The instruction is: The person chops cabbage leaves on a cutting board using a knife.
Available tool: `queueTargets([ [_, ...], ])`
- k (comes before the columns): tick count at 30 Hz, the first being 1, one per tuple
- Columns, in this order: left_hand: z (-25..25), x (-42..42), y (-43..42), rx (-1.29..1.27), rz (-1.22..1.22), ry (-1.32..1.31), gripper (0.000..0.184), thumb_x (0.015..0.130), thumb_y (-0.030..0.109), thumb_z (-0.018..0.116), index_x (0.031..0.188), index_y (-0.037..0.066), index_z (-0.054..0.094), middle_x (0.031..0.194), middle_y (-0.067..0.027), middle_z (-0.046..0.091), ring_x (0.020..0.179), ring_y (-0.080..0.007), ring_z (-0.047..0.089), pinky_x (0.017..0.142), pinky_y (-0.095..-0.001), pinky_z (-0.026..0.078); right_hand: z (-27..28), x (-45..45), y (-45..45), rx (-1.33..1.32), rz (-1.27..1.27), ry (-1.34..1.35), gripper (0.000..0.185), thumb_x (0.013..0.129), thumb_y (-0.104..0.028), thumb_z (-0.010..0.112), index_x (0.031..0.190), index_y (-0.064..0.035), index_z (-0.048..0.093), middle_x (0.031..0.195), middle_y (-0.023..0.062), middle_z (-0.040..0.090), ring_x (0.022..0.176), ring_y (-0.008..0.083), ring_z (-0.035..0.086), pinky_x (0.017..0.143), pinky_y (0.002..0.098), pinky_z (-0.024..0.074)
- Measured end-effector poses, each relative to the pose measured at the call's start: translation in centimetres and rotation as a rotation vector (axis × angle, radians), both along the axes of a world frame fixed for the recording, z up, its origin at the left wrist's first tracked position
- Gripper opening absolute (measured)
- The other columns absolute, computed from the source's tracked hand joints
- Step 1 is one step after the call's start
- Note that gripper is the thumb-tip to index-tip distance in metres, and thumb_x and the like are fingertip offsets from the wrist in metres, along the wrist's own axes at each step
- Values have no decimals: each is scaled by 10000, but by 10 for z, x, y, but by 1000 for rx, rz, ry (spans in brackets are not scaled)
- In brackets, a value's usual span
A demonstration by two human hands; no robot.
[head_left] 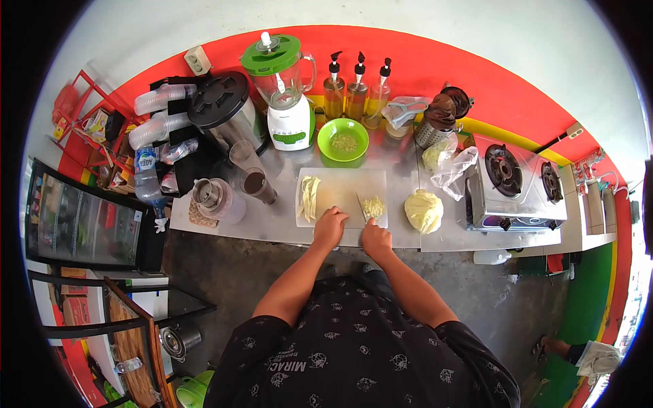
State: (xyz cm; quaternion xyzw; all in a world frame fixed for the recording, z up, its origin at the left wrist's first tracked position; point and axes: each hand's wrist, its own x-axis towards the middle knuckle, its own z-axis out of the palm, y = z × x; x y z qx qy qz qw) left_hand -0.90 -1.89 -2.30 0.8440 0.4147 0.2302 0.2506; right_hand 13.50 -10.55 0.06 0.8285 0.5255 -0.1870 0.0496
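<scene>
Two grips show: right hand (pixel 377 239) wrapped round a knife (pixel 361 205), left hand (pixel 331 228) unclear

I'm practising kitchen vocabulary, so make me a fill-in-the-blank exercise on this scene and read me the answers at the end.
1. The right hand grips the handle of a ____.
2. Some shredded cabbage lies in the ____ bowl.
3. Next to the blender stand ____ pump bottles.
4. As the wearer sees it, the cabbage head sits to the ____ of the cutting board.

Missing words: knife; green; three; right.
</scene>
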Motion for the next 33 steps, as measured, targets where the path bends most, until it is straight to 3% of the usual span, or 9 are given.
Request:
queueTargets([
  [5,5,4,-1,-3,14,-3,134,896,125,634,963,113,750,969,-62,647,970,-280,638,819,-414,528,-3,-20,9,78,100,100,215,943,-146,528,1091,9,512,945,226,732,882,380,737,759,466,596],
  [9,0,3,1,-6,9,0,122,895,143,644,961,95,734,961,-83,649,958,-310,639,809,-428,519,-2,-26,13,76,134,44,218,956,-159,512,1104,1,528,913,192,743,861,347,750,735,438,608],
  [14,0,2,-4,-1,36,-33,106,884,137,657,959,94,718,953,-83,644,963,-314,634,805,-432,517,-15,-30,13,41,17,96,233,922,-143,577,1093,5,518,927,191,744,877,355,749,745,442,607],
  [17,1,2,0,3,28,-27,106,878,125,660,967,95,709,951,-84,643,958,-318,635,805,-435,517,-8,-32,21,23,-6,119,234,941,-157,536,1097,16,515,973,240,729,900,374,740,779,455,596],
  [20,1,0,-1,6,0,-21,104,877,109,651,964,93,708,948,-87,641,953,-321,636,806,-437,518,2,-27,26,49,77,86,229,934,-157,548,1086,11,510,954,229,734,887,369,743,758,458,599],
  [24,-6,-2,2,-7,-21,3,116,915,134,602,945,98,708,985,-72,637,997,-293,628,837,-430,528,-1,-38,22,52,62,73,233,929,-155,555,1087,9,506,922,216,738,874,367,745,749,456,599],
  [26,-12,-6,5,10,-33,-32,122,915,134,596,939,96,710,990,-71,641,1004,-294,627,841,-430,527,-1,-45,20,-3,-31,79,229,957,-179,546,1105,-9,509,926,187,745,877,324,752,739,413,603],
  [33,-7,-10,11,-90,-74,44,130,892,112,604,958,89,713,1014,-73,661,1035,-304,620,855,-434,525,3,-43,40,56,-17,97,243,935,-167,548,1104,2,501,927,225,739,884,364,746,778,447,595],
])
